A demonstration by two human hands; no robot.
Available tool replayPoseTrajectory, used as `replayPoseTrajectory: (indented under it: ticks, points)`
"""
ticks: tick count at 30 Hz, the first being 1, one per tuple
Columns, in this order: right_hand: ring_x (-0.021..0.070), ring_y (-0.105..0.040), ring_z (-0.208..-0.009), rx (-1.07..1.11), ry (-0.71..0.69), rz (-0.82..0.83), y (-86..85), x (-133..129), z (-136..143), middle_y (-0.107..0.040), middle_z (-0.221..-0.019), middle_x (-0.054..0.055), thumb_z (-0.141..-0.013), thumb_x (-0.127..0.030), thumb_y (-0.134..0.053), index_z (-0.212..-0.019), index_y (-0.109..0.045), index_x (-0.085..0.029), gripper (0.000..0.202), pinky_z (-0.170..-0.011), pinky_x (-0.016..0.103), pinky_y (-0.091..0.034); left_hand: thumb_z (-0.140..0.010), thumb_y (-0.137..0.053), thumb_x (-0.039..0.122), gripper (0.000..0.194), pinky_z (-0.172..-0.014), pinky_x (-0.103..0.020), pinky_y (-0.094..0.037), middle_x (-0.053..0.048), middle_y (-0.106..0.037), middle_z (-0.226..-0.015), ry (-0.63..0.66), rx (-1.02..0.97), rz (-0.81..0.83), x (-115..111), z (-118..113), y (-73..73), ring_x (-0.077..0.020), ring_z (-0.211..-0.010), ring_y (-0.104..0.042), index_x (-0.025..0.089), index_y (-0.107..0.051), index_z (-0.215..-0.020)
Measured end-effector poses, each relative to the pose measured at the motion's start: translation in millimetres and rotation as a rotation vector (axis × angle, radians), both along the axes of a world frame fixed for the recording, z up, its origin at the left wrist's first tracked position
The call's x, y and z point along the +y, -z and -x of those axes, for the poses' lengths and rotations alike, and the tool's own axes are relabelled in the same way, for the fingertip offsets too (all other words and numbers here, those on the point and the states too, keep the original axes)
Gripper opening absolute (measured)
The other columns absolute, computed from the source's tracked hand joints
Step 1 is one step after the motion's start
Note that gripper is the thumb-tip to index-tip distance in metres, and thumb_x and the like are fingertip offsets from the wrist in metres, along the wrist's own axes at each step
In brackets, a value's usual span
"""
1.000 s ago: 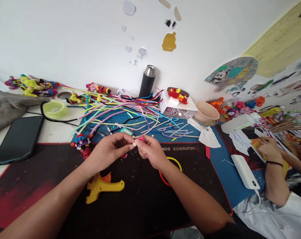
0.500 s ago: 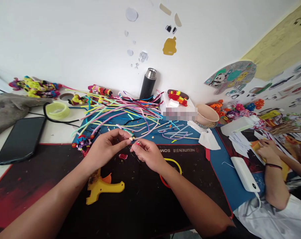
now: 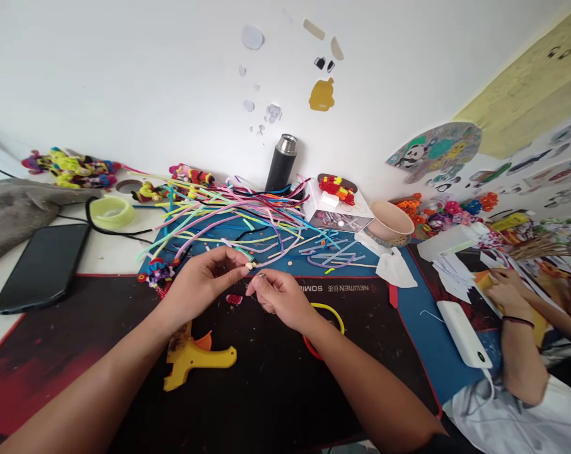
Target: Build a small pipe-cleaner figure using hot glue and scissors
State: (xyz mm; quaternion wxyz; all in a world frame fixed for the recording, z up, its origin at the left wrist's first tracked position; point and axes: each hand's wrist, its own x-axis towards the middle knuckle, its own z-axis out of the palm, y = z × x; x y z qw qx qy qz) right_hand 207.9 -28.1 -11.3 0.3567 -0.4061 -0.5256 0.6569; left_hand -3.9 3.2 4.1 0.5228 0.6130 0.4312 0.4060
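My left hand pinches a small green and cream craft piece between thumb and fingertips. Just to its right, my right hand is closed, with something tiny and dark at its fingertips that I cannot make out. The two sets of fingertips are close together, a small gap between them. Below my left wrist lies a yellow glue gun, partly covered by the forearm. A small red sparkly piece rests on the black mat between the hands. Beside my left wrist is a colourful pipe-cleaner figure.
Loose pipe cleaners pile up behind the hands, by a black thermos. A phone lies left. To the right are a pinkish bowl, a white power bank and another person's hand. A yellow-red loop touches my right forearm.
My right fingertips have turned a little and the small red-and-white bit seen in them no longer shows. My left hand holds its piece in nearly the same place. The camera view has shifted slightly.
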Motion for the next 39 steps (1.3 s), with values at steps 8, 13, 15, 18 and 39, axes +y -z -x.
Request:
replayPoseTrajectory:
  ticks: [8,13,15,18,39]
  points:
    - [0.0123,-0.034,-0.055,-0.153,0.016,-0.045,3.5,-1,0,-0.038,-0.061,-0.007,-0.096,-0.082,-0.066,-0.072,-0.052,-0.024,0.064,-0.052,0.028,-0.027,-0.089,-0.084,0.062,0.042,-0.078,-0.035,-0.059,-0.006,-0.080,-0.096,-0.007,0.028,-0.012,0,0,0.6,-0.0246,-0.089,-0.075,0.022,-0.079,-0.098]
    - [0.0123,-0.035,-0.054,-0.257,0.061,-0.084,6.2,-2,6,-0.040,-0.058,-0.007,-0.102,-0.069,-0.063,-0.070,-0.045,-0.025,0.057,-0.053,0.028,-0.027,-0.088,-0.085,0.062,0.041,-0.078,-0.035,-0.059,-0.006,-0.080,-0.095,-0.007,0.014,-0.021,0,0,1.9,-0.0249,-0.089,-0.075,0.022,-0.079,-0.098]
    - [0.0124,-0.037,-0.054,-0.312,0.067,-0.095,5.6,-2,8,-0.042,-0.057,-0.007,-0.102,-0.061,-0.063,-0.068,-0.046,-0.025,0.053,-0.054,0.029,-0.027,-0.088,-0.085,0.062,0.042,-0.077,-0.035,-0.059,-0.006,-0.080,-0.095,-0.004,0.009,-0.024,0,-1,3.0,-0.0250,-0.088,-0.075,0.022,-0.079,-0.098]
    - [0.0126,-0.038,-0.054,-0.356,0.077,-0.101,4.7,-1,11,-0.044,-0.056,-0.006,-0.101,-0.053,-0.061,-0.066,-0.045,-0.025,0.047,-0.055,0.029,-0.027,-0.089,-0.085,0.061,0.041,-0.077,-0.033,-0.059,-0.006,-0.080,-0.095,-0.001,0.008,-0.023,0,-1,5.1,-0.0246,-0.089,-0.075,0.022,-0.079,-0.098]
    - [0.0128,-0.034,-0.061,-0.411,0.105,-0.174,2.8,1,16,-0.039,-0.063,-0.007,-0.096,-0.042,-0.058,-0.066,-0.040,-0.025,0.039,-0.058,0.030,-0.024,-0.090,-0.082,0.054,0.032,-0.071,-0.030,-0.057,-0.004,-0.079,-0.090,0.031,0.030,-0.025,-3,-4,3.3,-0.0210,-0.080,-0.072,0.022,-0.079,-0.098]
